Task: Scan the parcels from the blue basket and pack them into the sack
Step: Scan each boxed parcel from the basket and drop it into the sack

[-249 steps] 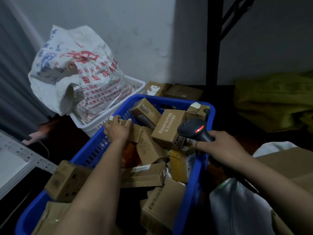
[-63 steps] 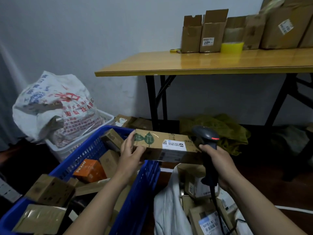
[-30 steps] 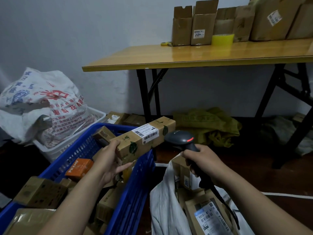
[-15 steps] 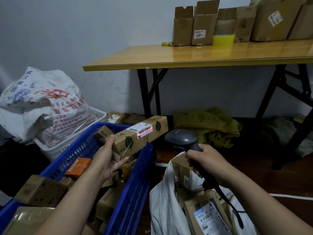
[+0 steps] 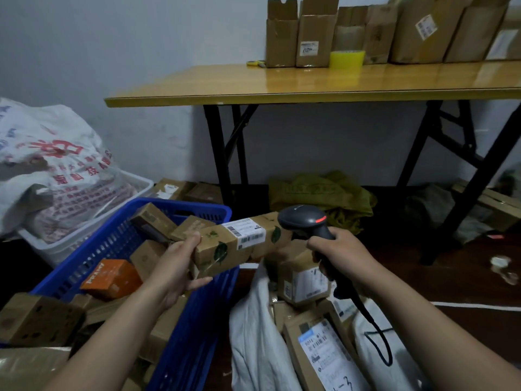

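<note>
White fabric sack [image 5: 253, 334] of labelled boxes, bottom right, beside blue plastic basket [image 5: 197, 320] of cartons. Left hand [image 5: 174, 266]: fingers curled round end of long brown cardboard parcel [image 5: 239, 241], held over basket rim, label up. Right hand [image 5: 344, 249]: fingers wrapped round black handheld scanner [image 5: 303, 218], head just beside parcel. Behind: yellow wooden counter [image 5: 310, 83].

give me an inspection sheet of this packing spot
surface: dark floor; wooden table behind.
job's things: blue basket full of parcels; white sack open, labelled parcels inside.
clutter: yellow tape roll and open cartons on the table; green sack under it.
hands: left hand holds long parcel above the basket's rim; right hand grips scanner.
cables: black scanner cord loops over the sack.
surroundings: white wall; printed bag in a white basket.
</note>
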